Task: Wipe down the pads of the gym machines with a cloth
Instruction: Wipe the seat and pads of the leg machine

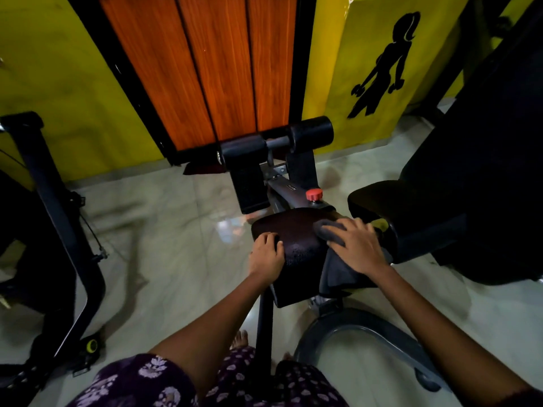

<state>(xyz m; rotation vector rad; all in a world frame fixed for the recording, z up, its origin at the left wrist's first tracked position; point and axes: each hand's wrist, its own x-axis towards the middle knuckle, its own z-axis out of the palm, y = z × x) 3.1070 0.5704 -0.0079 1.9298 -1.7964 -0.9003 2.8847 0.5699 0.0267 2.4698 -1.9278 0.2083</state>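
A black seat pad of a gym machine sits in the middle of the head view, its surface wet and shiny. My right hand lies flat on a dark grey cloth spread over the pad's right side, and the cloth hangs down over that edge. My left hand grips the pad's left edge, fingers curled over it. Beyond the pad stand two black roller pads and flat leg pads on the same frame.
A red adjustment knob sits just behind the seat. Another black padded machine stands close on the right. A black machine frame stands on the left. The floor is glossy pale tile; a yellow wall with orange panels is behind.
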